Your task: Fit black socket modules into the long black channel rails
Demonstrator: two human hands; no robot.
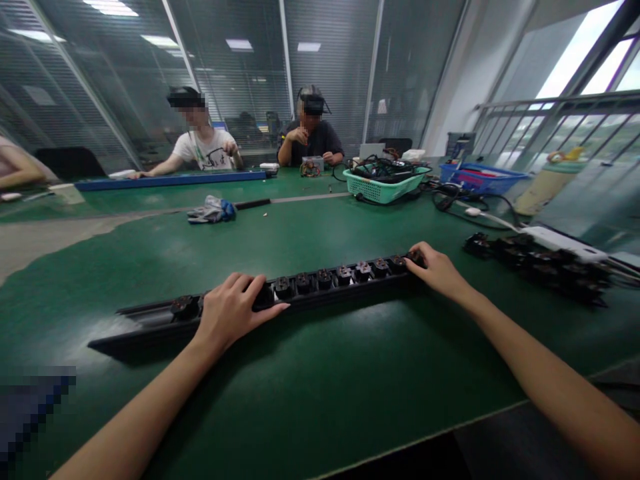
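Note:
A long black channel (345, 293) lies slantwise on the green table, with several round black socket parts (324, 279) in a row inside it. My left hand (233, 307) is over the left half of the channel, fingers on the far side and thumb along the near edge, gripping it and covering some of the parts. At the right end, my right hand (433, 267) has its thumb and fingers closed around the last round part (415, 257). The channel's left end shows one part (184, 307) and a bare stretch.
More black parts (545, 263) are piled at the right beside a white power strip (565, 243). Farther back are a green basket (385, 190) of cables, a blue basket (483, 179), gloves (213, 210) and a long blue bar (175, 180). People sit across the table (310, 233).

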